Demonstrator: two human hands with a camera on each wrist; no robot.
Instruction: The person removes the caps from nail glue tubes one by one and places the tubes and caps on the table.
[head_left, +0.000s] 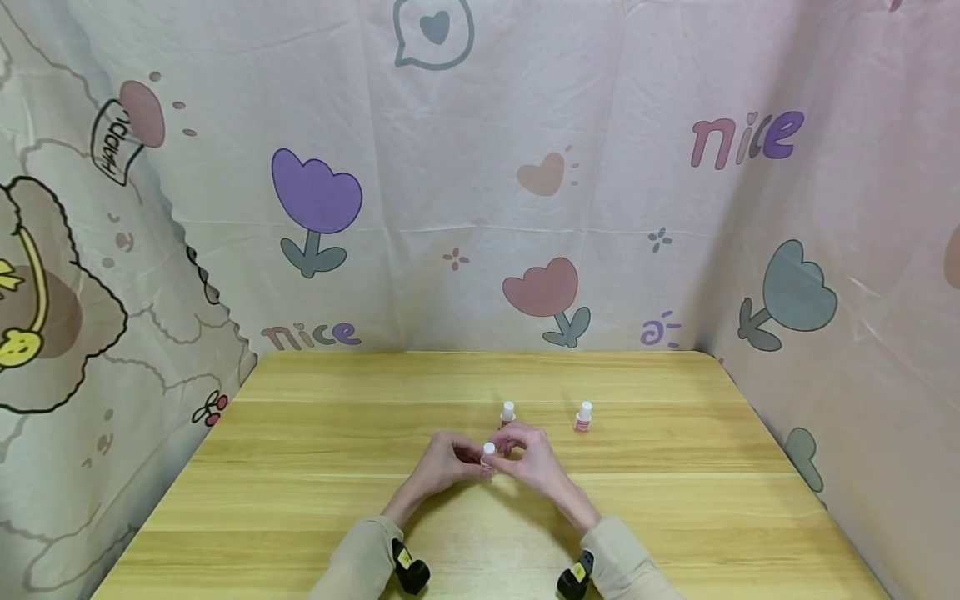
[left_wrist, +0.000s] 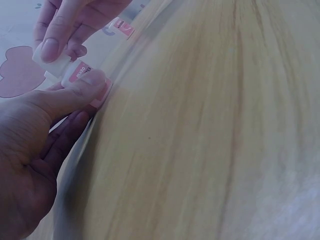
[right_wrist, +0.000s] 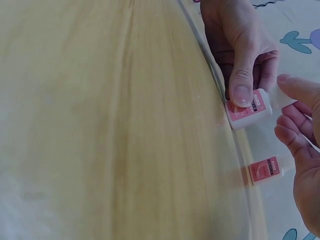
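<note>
A small white bottle with a pink label [right_wrist: 250, 116] stands on the wooden table between both hands. My left hand [head_left: 444, 463] holds its body, with the thumb lying across the label in the left wrist view. The thumb and fingers of my right hand [head_left: 534, 460] pinch the white cap [left_wrist: 51, 62] at its top. Whether the cap is loose or seated cannot be made out. Just behind the right hand stands a second such bottle [head_left: 507, 412], its lower part hidden by that hand.
A third matching bottle [head_left: 583, 417] stands upright farther right on the wooden table [head_left: 315, 467]. Printed cloth [head_left: 450, 167] hangs behind the table and along both sides. Each sleeve carries a black wrist camera [head_left: 411, 570].
</note>
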